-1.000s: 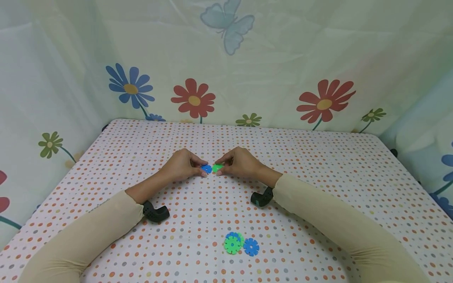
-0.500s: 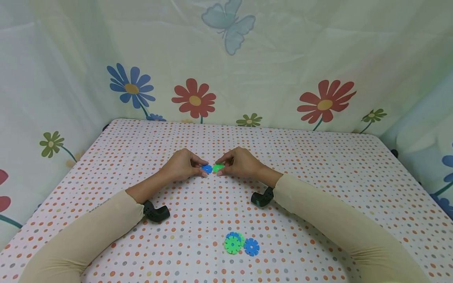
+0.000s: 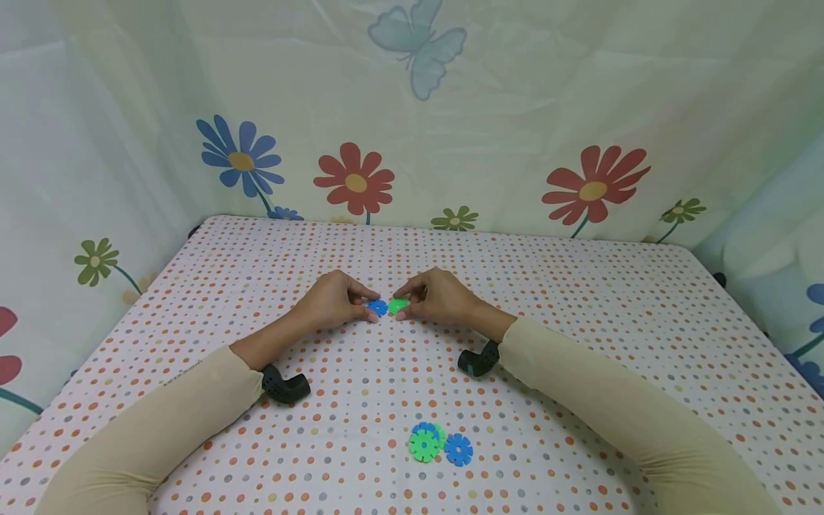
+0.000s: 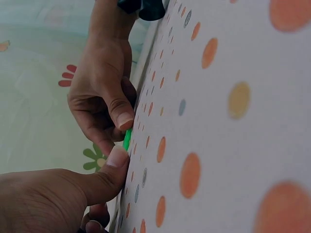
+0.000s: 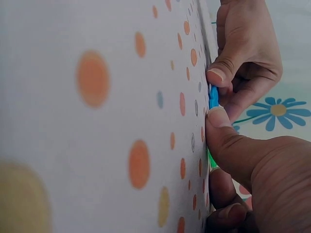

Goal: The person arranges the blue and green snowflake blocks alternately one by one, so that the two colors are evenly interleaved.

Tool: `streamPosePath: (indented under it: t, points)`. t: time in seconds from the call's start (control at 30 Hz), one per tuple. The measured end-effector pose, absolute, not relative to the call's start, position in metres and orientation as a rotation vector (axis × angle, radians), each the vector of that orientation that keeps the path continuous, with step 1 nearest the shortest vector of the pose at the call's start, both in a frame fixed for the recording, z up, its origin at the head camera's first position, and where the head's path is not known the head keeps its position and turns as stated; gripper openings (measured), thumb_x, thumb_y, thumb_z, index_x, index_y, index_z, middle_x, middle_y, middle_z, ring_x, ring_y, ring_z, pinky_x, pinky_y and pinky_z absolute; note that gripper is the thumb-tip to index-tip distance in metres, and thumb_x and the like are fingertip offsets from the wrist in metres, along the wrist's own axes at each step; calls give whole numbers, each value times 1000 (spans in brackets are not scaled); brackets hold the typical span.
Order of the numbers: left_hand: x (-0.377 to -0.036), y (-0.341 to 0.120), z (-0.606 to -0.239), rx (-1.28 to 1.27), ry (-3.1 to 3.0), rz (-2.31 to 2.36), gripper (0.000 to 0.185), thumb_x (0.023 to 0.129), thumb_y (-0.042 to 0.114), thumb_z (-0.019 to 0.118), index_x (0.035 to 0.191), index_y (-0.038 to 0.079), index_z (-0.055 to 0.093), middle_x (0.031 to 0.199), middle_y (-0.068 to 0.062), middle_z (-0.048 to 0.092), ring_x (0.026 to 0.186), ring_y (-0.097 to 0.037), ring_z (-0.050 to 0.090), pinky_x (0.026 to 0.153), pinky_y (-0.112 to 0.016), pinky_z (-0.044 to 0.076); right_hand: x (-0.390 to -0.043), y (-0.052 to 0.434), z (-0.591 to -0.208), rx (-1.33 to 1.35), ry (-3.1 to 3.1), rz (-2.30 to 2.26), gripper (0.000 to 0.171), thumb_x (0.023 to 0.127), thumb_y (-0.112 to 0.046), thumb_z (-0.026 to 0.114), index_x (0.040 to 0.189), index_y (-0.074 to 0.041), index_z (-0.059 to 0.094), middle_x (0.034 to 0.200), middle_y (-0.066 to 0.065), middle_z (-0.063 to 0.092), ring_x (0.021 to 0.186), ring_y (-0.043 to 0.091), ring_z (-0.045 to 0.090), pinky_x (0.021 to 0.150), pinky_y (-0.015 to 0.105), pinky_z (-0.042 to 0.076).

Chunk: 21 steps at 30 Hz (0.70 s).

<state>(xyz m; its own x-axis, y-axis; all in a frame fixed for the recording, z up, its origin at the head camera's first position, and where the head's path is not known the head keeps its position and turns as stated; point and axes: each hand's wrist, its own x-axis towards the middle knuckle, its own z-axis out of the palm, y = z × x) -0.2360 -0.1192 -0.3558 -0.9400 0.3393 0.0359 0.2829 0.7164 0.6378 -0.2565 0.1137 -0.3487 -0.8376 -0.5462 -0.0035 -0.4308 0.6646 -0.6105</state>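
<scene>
Mid-table, my two hands meet over the dotted cloth. My left hand [image 3: 369, 307] pinches a blue toothed disc [image 3: 377, 307] between thumb and forefinger. My right hand [image 3: 403, 306] pinches a green toothed disc [image 3: 397, 305] the same way. The two discs touch edge to edge, low against the cloth. In the left wrist view the green disc [image 4: 127, 139] shows as a thin edge in the right hand's [image 4: 121, 127] pinch. The right wrist view shows the blue disc [image 5: 213, 97] edge-on in the left hand's [image 5: 219, 93] fingers.
Three loose discs lie near the front of the table: a green one [image 3: 423, 446] overlapping a blue one [image 3: 425, 429], and another blue one [image 3: 458, 449] beside them. Flowered curtains [image 3: 412, 143] wall the table [image 3: 579, 300] on the back and both sides.
</scene>
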Motion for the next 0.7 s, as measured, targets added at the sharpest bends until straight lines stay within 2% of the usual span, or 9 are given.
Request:
streamPosePath:
  t: [0.3,0.5,0.7]
  points:
    - [-236,-119,-355,509,2830,1035,35,76,31,86,107,18,79,66,2,61,58,-12,47,53,-25,33,-257,115,-350,-795,2679,-942,33,81,-28,82,110,-14,76,76,-3,68,64,9,54,60,24,42]
    - [-235,-119,-355,499,2830,1025,35,76,31,86,108,18,78,67,1,61,59,-12,47,54,-25,34,-252,119,-345,-770,2677,-958,41,81,-30,82,117,-12,72,82,-2,67,72,11,58,64,26,46]
    - [-235,-119,-355,502,2832,1028,35,76,32,86,108,19,78,68,2,62,60,-12,48,55,-25,35,-239,134,-335,-718,2694,-994,41,84,-30,79,119,-12,70,85,0,67,67,14,58,58,27,46]
